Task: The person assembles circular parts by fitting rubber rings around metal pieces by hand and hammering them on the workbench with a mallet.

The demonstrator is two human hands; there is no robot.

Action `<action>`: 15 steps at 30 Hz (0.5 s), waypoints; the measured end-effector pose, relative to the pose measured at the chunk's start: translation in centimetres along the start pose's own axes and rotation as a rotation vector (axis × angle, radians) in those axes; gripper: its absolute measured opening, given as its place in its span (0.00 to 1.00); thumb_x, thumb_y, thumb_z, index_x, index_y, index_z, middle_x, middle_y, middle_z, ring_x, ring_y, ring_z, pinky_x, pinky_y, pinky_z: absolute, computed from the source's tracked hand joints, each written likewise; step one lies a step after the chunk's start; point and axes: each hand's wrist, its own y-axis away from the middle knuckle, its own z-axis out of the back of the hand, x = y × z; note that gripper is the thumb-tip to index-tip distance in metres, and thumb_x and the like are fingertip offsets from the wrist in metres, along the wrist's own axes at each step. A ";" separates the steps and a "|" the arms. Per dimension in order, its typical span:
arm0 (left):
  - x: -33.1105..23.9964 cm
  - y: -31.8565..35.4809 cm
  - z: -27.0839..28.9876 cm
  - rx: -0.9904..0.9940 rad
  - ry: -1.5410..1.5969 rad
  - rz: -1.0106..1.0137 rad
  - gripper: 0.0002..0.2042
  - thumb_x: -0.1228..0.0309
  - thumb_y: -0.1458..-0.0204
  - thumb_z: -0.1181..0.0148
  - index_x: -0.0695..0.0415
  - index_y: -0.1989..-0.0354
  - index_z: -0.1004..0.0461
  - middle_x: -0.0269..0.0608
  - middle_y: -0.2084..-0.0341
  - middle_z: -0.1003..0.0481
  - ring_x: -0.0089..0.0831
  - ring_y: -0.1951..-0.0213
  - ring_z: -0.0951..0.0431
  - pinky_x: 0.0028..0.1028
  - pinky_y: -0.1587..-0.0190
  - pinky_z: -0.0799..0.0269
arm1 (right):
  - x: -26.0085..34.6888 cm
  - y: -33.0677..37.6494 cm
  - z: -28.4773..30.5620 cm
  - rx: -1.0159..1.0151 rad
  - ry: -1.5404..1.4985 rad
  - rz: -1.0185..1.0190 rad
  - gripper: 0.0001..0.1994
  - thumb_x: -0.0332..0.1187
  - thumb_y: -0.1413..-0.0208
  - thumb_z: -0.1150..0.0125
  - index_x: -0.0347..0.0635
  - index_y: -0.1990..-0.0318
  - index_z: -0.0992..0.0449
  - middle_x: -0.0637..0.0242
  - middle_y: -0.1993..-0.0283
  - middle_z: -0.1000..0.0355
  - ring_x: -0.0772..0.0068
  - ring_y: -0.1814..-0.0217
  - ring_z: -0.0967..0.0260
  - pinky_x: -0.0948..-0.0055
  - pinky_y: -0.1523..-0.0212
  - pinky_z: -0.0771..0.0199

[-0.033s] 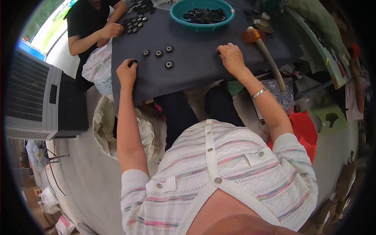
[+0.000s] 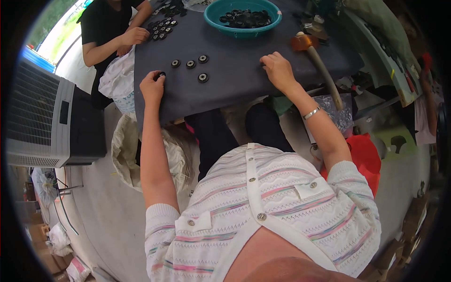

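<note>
Black discs (image 2: pixel 190 64), silver-centred; left hand (image 2: pixel 152 87) pinches one, right hand (image 2: pixel 278 70) half-curled, contents unclear.

Printed text: one line of pale-blue capitals, partly visible, on white sack (image 2: pixel 115 80) beside worktop (image 2: pixel 230 87), left edge; remainder cut off by folds.

A person's bare arms stretch forward from the lower half of the frame, the left forearm (image 2: pixel 155 145) rising almost straight at left of center, the right forearm (image 2: pixel 322 122) slanting up and leftward from the right. At upper left, the left hand (image 2: pixel 152 87) bends its fingers inward toward the thumb. Right of upper center, the right hand (image 2: pixel 279 71) shows its back, fingers curled and pointing leftward. The two hands are well apart.
</note>
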 end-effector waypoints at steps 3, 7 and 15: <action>-3.4 2.1 0.5 0.053 0.232 0.135 0.11 0.77 0.53 0.39 0.62 0.60 0.24 0.35 0.75 0.24 0.22 0.75 0.24 0.24 0.73 0.31 | 2.0 1.4 2.3 -0.201 -0.396 0.243 0.13 0.18 0.61 0.37 0.39 0.64 0.25 0.63 0.65 0.30 0.62 0.62 0.30 0.69 0.62 0.27; -12.3 7.0 0.5 0.125 0.893 0.212 0.09 0.81 0.51 0.41 0.64 0.60 0.25 0.36 0.73 0.25 0.22 0.74 0.24 0.20 0.73 0.28 | 5.3 3.7 5.4 -0.241 -0.656 0.230 0.13 0.20 0.55 0.37 0.37 0.59 0.24 0.63 0.65 0.30 0.70 0.66 0.28 0.77 0.65 0.27; -18.2 12.6 -0.8 0.414 1.316 0.474 0.10 0.79 0.47 0.45 0.67 0.57 0.26 0.43 0.68 0.24 0.29 0.70 0.22 0.25 0.67 0.23 | 8.8 5.0 6.0 -0.006 -1.313 -0.122 0.10 0.19 0.54 0.37 0.35 0.62 0.24 0.69 0.66 0.29 0.82 0.65 0.31 0.83 0.65 0.30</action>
